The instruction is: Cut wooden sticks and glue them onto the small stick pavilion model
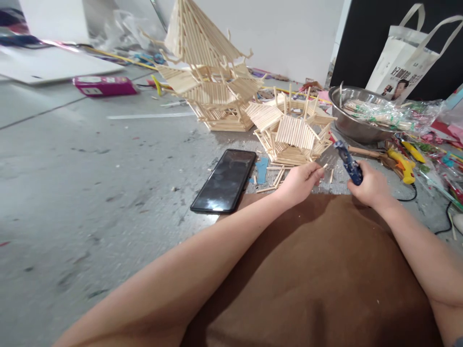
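My left hand (pixel 302 183) is closed, pinching a short pale wooden stick (pixel 325 166) whose end pokes out past the fingertips. It is just in front of a low, many-sided stick model (pixel 295 132) with slatted roof panels and upright posts. My right hand (pixel 371 185) is wrapped around a dark blue tool (pixel 347 161) speckled with whitish marks. The tool points up and away; its exact kind is unclear. Loose cut sticks (pixel 278 177) lie by the left wrist, near a blue scrap (pixel 261 169). Behind stands a taller tiered stick pagoda (pixel 211 91) with a pointed roof.
A black phone (pixel 224 180) lies left of my left hand. At the right are a steel bowl (pixel 356 120) of bundled sticks, a yellow corded glue gun (pixel 402 165) and plastic-wrapped clutter. A tote bag (pixel 401 65) stands behind. Farther left is a magenta box (pixel 104 86).
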Demonstrator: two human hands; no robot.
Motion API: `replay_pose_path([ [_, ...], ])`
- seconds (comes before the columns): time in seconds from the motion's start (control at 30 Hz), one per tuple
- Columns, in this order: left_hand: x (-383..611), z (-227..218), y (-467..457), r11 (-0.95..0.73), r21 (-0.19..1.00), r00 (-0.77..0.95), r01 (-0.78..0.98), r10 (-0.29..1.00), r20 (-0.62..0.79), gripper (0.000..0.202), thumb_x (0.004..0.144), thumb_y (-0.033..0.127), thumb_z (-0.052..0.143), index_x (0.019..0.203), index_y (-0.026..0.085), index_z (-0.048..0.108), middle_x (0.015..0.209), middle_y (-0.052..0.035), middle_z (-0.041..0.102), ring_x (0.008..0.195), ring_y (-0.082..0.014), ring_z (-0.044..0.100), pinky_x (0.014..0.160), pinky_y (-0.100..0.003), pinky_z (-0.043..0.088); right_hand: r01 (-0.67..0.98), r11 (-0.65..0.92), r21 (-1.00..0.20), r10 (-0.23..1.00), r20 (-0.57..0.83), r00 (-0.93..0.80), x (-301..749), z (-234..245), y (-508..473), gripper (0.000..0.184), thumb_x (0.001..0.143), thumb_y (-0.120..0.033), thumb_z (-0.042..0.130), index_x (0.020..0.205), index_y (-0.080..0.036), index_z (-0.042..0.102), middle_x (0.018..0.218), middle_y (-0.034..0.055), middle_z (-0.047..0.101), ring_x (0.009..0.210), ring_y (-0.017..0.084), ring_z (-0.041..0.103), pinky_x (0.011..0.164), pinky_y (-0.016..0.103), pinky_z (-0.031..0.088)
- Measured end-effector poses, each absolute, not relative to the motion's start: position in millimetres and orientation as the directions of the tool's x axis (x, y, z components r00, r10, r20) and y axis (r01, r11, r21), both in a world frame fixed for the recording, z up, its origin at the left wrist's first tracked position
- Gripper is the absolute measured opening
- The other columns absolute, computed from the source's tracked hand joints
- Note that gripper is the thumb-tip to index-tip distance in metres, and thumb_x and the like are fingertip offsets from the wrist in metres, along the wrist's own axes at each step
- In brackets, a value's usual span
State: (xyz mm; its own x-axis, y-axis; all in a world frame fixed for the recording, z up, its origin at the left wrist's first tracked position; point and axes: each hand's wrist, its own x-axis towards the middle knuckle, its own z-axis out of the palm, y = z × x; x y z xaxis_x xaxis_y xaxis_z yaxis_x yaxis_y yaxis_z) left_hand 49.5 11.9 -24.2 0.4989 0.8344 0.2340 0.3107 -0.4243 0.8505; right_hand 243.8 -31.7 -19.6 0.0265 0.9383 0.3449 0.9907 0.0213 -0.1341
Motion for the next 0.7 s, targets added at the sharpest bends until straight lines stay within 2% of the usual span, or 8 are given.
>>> replay_pose_path([
  [0.07,52,-23,13,-0.226,0.952,0.468,0.207,0.878,0.106,0.022,0.083,0.026,0.040,0.065,0.015,0.048,0.054,0.0041,0.047,0.042,-0.0040,0.038,0.043,-0.018,0.033,0.989,-0.020,-0.148,0.925,0.373,0.074,249,-19,-29,0.042,0.066,-0.032,0.051,0.106,-0.018,0.049,0.085,0.0112,0.064,0.075,0.028,0.060,0.060,0.035,0.041],
  [0.13,53,-21,14,-0.051,0.994,0.445,0.092,0.896,0.004,0.016,0.083,0.022,0.041,0.070,0.015,0.048,0.057,0.0043,0.047,0.039,-0.0032,0.037,0.039,-0.017,0.032,0.987,-0.030,-0.156,0.918,0.386,0.089,255,-20,-26,0.048,0.066,-0.032,0.052,0.112,-0.018,0.046,0.092,0.0128,0.063,0.081,0.029,0.060,0.064,0.037,0.042],
  [0.27,54,-19,16,0.087,0.995,0.415,-0.056,0.908,-0.056,0.009,0.082,0.018,0.044,0.077,0.015,0.050,0.059,0.0042,0.047,0.038,-0.0022,0.037,0.037,-0.017,0.032,0.988,0.002,-0.157,0.915,0.398,0.061,259,-25,-22,0.050,0.066,-0.031,0.052,0.114,-0.018,0.045,0.096,0.0132,0.062,0.084,0.029,0.059,0.067,0.039,0.043],
  [0.5,55,-24,14,-0.054,0.999,0.423,-0.006,0.905,0.052,0.016,0.079,0.025,0.050,0.069,0.013,0.053,0.053,0.0051,0.046,0.037,-0.0015,0.035,0.036,-0.016,0.029,0.982,0.081,-0.173,0.930,0.367,-0.012,243,-17,-33,0.046,0.066,-0.029,0.052,0.110,-0.020,0.046,0.093,0.0099,0.062,0.083,0.028,0.059,0.066,0.036,0.043],
  [0.7,54,-23,5,-0.319,0.942,0.433,0.105,0.867,0.245,0.021,0.077,0.028,0.049,0.062,0.014,0.055,0.051,0.0039,0.049,0.044,-0.0038,0.039,0.043,-0.016,0.033,0.975,0.170,-0.141,0.937,0.328,-0.116,230,-18,-40,0.043,0.065,-0.029,0.051,0.106,-0.019,0.047,0.089,0.0093,0.062,0.076,0.026,0.058,0.062,0.035,0.041],
])
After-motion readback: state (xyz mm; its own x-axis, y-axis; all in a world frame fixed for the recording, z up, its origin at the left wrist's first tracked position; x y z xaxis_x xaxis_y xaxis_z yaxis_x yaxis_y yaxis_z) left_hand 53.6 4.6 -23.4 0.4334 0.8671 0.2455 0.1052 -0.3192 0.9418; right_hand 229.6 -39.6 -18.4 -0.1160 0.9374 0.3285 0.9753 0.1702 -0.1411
